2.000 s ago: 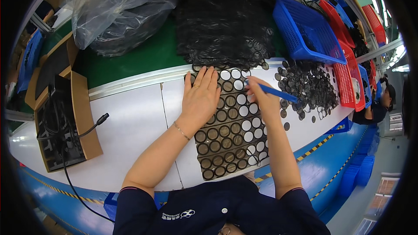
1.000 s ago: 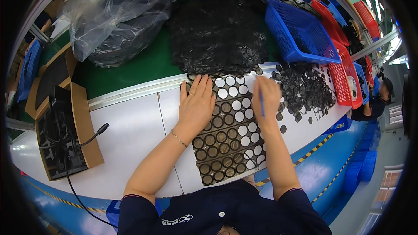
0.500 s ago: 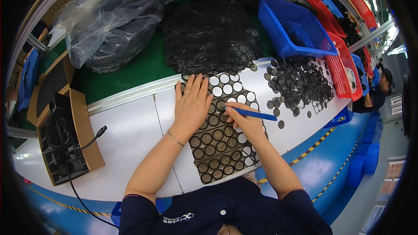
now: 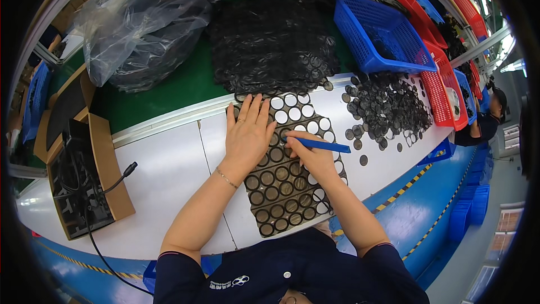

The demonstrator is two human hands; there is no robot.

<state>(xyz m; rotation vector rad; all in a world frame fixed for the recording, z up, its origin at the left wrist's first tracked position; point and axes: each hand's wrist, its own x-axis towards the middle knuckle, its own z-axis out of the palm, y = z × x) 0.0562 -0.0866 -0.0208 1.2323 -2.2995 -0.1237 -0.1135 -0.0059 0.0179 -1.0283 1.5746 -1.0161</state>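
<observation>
Since half a second ago, the right hand (image 4: 313, 157) has edged lower along the black die-cut rubber sheet (image 4: 284, 174), fingers closed around a blue pen-like tool (image 4: 320, 145) whose tip meets the sheet. Spread flat, the left hand (image 4: 247, 135) presses the sheet's upper part and grips nothing. Lying on the white bench (image 4: 163, 174), the sheet shows rows of round cells, several upper ones punched empty, with loose black discs (image 4: 388, 110) to its right.

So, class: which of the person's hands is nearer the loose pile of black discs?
Right. The right hand, holding a blue pen, lies just beside the discs; the left hand presses the sheet farther away.
</observation>
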